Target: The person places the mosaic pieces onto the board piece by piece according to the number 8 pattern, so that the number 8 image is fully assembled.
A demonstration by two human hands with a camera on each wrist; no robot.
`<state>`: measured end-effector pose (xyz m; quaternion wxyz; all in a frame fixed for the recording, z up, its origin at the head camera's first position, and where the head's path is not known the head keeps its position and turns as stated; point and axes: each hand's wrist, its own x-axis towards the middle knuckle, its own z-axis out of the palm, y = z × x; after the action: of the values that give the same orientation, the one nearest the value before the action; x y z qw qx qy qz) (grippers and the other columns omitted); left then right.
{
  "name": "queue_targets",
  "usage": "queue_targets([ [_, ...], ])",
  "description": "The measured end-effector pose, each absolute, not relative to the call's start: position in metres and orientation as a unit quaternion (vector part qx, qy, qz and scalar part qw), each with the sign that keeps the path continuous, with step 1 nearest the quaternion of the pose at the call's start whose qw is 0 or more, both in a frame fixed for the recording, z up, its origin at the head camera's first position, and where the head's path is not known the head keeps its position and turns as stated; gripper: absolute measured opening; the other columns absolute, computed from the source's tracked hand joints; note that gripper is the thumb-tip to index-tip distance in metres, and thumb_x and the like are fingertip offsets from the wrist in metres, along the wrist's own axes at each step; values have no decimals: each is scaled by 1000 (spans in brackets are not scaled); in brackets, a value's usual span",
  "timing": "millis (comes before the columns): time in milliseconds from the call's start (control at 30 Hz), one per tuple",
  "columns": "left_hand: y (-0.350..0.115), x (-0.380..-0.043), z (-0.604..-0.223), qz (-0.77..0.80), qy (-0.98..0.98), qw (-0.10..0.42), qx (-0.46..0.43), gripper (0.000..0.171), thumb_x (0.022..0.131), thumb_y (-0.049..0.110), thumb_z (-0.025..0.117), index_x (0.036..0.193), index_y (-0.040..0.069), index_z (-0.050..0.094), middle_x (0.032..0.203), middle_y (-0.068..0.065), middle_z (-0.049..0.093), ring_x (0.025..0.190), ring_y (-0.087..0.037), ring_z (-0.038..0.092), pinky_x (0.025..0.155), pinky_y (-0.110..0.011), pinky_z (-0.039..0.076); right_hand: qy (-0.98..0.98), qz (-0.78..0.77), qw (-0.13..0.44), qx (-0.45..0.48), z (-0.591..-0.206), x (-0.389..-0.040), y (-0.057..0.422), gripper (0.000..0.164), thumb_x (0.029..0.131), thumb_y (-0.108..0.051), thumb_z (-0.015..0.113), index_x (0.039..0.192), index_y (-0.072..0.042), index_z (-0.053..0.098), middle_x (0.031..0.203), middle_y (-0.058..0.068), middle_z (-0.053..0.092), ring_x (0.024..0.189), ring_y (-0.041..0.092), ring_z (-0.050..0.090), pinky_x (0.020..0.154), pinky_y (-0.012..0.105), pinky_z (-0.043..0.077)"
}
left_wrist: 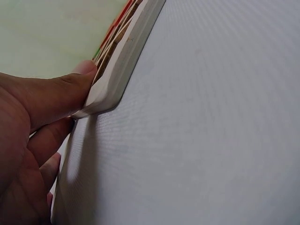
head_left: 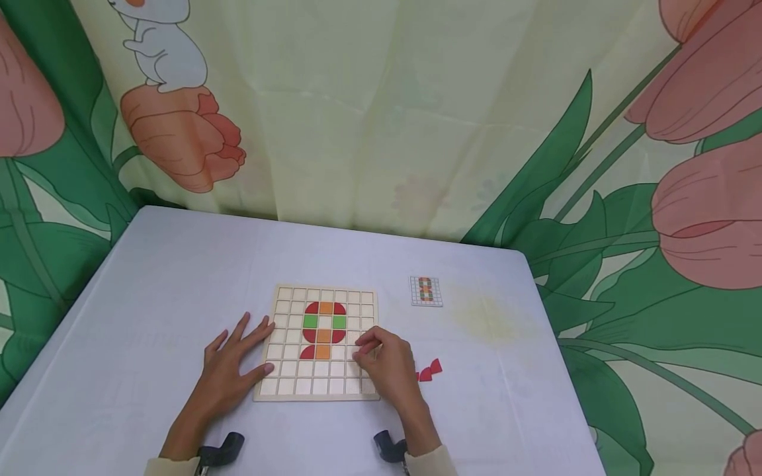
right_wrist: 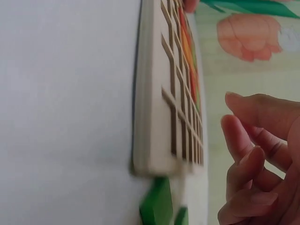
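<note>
A square wooden grid board lies on the table, with red, orange and green tiles set in its middle columns. My left hand is spread at the board's left side, fingertips on its edge. In the left wrist view the thumb rests on the rim. Over the board's right edge hovers my right hand, fingers loosely bent. Between its thumb and index finger a gap shows in the right wrist view, with nothing in it.
Loose red tiles lie right of the board, partly hidden by my right hand. Blurred green pieces sit beside the board's edge. A small pattern card lies farther back on the white table. A printed curtain hangs behind.
</note>
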<state>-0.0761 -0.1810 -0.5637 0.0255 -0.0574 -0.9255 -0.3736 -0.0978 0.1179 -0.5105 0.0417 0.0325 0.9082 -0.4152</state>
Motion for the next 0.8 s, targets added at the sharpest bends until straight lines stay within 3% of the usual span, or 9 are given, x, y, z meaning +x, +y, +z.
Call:
queue_targets([
  [300, -181, -77, -562, -377, -925, 19, -55, 77, 88, 26, 86, 157, 18, 54, 166, -16, 45, 163, -43, 22, 125, -70, 11, 905, -414, 19, 98, -501, -88, 173, 21, 87, -12, 87, 100, -24, 75, 84, -5, 70, 65, 19, 54, 49, 24, 44],
  [533, -181, -77, -562, -373, -926, 18, -57, 77, 88, 27, 85, 157, 18, 53, 166, -15, 45, 163, -43, 22, 125, -69, 11, 901, -403, 8, 162, -504, -78, 211, 22, 89, -15, 87, 107, -20, 75, 90, 1, 73, 69, 21, 57, 54, 22, 50],
  [800, -181, -78, -563, -375, -925, 21, -58, 77, 88, 26, 86, 157, 18, 53, 166, -15, 46, 163, -42, 22, 125, -69, 11, 900, -377, 19, 219, -508, -73, 239, 27, 88, -20, 88, 113, -21, 76, 102, 3, 77, 79, 22, 56, 59, 25, 49],
])
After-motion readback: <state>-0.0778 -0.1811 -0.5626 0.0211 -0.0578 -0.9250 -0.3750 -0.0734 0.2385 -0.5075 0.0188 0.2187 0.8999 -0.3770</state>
